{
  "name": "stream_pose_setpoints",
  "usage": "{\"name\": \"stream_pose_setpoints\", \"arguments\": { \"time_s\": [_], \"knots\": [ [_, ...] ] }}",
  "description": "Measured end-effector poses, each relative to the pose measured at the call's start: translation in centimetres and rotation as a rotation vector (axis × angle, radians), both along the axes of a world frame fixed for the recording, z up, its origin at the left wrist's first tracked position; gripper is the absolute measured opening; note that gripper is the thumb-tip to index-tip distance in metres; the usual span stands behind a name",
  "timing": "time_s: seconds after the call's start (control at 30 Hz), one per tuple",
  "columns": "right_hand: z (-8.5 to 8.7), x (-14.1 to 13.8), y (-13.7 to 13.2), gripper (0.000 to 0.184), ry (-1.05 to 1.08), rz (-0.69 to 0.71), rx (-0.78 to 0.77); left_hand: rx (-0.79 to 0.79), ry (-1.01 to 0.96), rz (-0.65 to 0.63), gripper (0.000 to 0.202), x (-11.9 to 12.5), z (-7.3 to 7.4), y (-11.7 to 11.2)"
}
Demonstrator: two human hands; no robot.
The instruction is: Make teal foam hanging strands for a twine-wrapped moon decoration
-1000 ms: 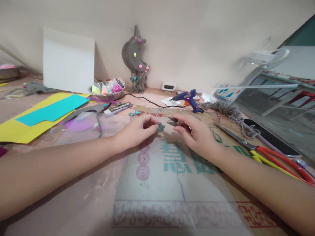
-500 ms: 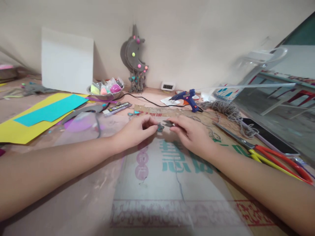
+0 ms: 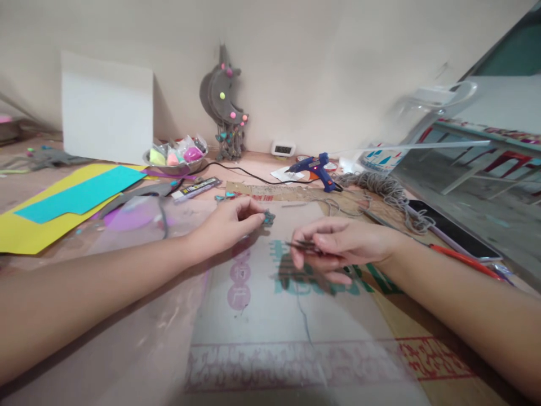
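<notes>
My left hand [image 3: 236, 223] pinches a small grey-and-teal piece [image 3: 269, 217] between thumb and fingertips, just above the sheet-covered work area. It may be a little star, but the detail is too small to tell. To its right, my right hand [image 3: 333, 245] is turned partly palm up, its fingers closed around a small dark tool with thin pointed tips [image 3: 301, 245]. The fingers hide most of the tool, and motion blurs it. Below the right hand, a thin dark thread [image 3: 305, 318] runs along the translucent sheet [image 3: 262, 321]. The two hands are apart.
A blue glue gun [image 3: 319, 169] lies behind the hands, near a grey yarn bundle [image 3: 384, 189]. Right are a phone [image 3: 459, 231] and red-handled scissors [image 3: 465, 260]. Yellow paper [image 3: 25, 239], teal paper [image 3: 80, 194] and a bowl of clay packets [image 3: 175, 163] lie left.
My right hand has moved away from the small piece, towards me, and rolled palm up with the pointed tool. My left hand still pinches the piece. The view has shifted slightly.
</notes>
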State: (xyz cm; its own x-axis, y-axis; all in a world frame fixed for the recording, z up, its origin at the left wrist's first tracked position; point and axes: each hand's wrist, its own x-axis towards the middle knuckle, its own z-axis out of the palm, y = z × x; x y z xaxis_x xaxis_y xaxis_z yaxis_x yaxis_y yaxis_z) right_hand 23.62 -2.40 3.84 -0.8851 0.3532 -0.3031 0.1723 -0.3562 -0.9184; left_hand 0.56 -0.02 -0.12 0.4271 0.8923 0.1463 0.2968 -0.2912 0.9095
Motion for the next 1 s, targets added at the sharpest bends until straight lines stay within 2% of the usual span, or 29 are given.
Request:
{"name": "stream_pose_setpoints", "arguments": {
  "time_s": [0.03, 0.07, 0.17, 0.2, 0.23, 0.27, 0.33, 0.4, 0.43, 0.5, 0.57, 0.67, 0.83, 1.0],
  "knots": [
    [0.0, 0.0, 0.0, 0.032, 0.026, -0.055, 0.037, 0.003, 0.003, -0.001, 0.012, 0.0, 0.1, 0.0],
    [0.1, 0.0, 0.0, 0.031, 0.016, -0.052, 0.045, 0.002, 0.003, -0.001, 0.012, 0.0, 0.2, -0.1],
    [0.2, 0.2, 0.0, 0.032, -0.095, 0.148, -0.033, 0.000, 0.002, -0.004, 0.013, 0.0, 0.3, -0.1],
    [0.1, 0.1, -0.1, 0.033, -0.101, 0.161, -0.024, 0.006, 0.006, -0.005, 0.013, 0.0, 0.2, -0.1],
    [-0.1, 0.0, -0.2, 0.035, -0.076, 0.105, 0.037, 0.011, 0.010, -0.009, 0.013, 0.0, 0.2, -0.1],
    [-0.3, -0.3, -0.3, 0.036, -0.028, -0.020, 0.145, 0.012, 0.011, -0.013, 0.014, 0.0, 0.1, -0.1],
    [-1.0, -0.9, -0.2, 0.039, 0.043, -0.356, 0.444, 0.002, -0.007, -0.023, 0.015, 0.0, 0.0, -0.1],
    [-1.9, -1.5, 0.1, 0.038, -0.042, -0.651, 0.747, -0.020, -0.022, -0.029, 0.016, 0.0, -0.2, -0.1],
    [-2.4, -1.7, 0.4, 0.037, -0.121, -0.749, 0.880, -0.025, -0.024, -0.028, 0.017, 0.0, -0.2, -0.1],
    [-3.1, -1.7, 0.9, 0.033, -0.270, -0.857, 1.088, -0.017, -0.009, -0.027, 0.017, 0.0, -0.2, -0.1],
    [-3.4, -1.6, 1.3, 0.030, -0.338, -0.918, 1.201, 0.007, 0.005, -0.039, 0.018, 0.0, -0.1, -0.1],
    [-3.2, -1.8, 1.1, 0.028, -0.392, -0.937, 1.179, 0.037, 0.010, -0.064, 0.021, 0.0, -0.1, 0.1],
    [-2.4, -2.9, -0.2, 0.020, -0.473, -0.771, 1.106, 0.018, -0.015, -0.078, 0.021, 0.0, -0.1, 0.2],
    [-2.6, -3.2, -0.5, 0.019, -0.495, -0.725, 1.137, 0.011, 0.010, -0.085, 0.019, 0.0, -0.1, -0.1]
  ]
}}
